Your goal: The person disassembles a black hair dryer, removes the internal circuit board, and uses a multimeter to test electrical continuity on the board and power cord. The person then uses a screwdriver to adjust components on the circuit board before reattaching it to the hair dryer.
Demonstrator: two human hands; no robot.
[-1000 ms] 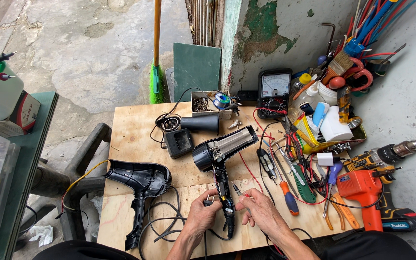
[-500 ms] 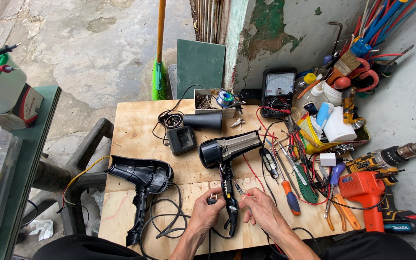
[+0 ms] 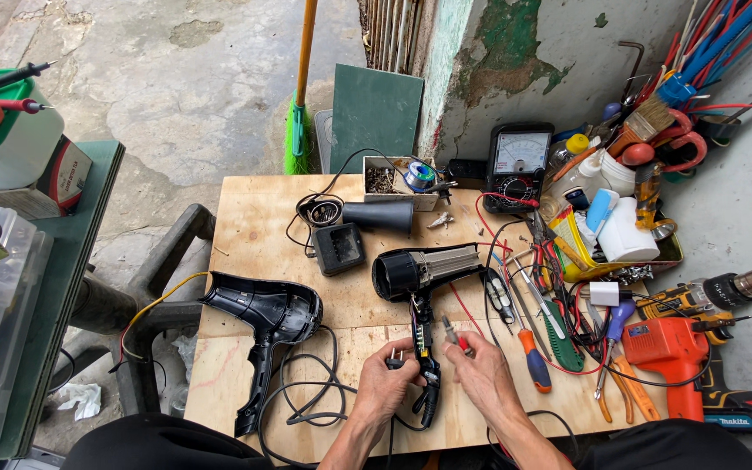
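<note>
Steadying opened black hair dryer point(image 3: 422, 287), handle bared at near edge of plywood surface point(image 3: 254, 218): left hand point(image 3: 386, 380) fingers pinching its wiring; right hand point(image 3: 480, 370) fingers nipping a small red-handled probe point(image 3: 456, 338) beside.

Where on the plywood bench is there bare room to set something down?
Bare wood on the plywood bench at the far left corner, left of the coiled cord, and at the near left corner, below the black hair dryer. A small gap sits between the charger block and the opened dryer. The right side is packed with tools, around the orange drill.
</note>
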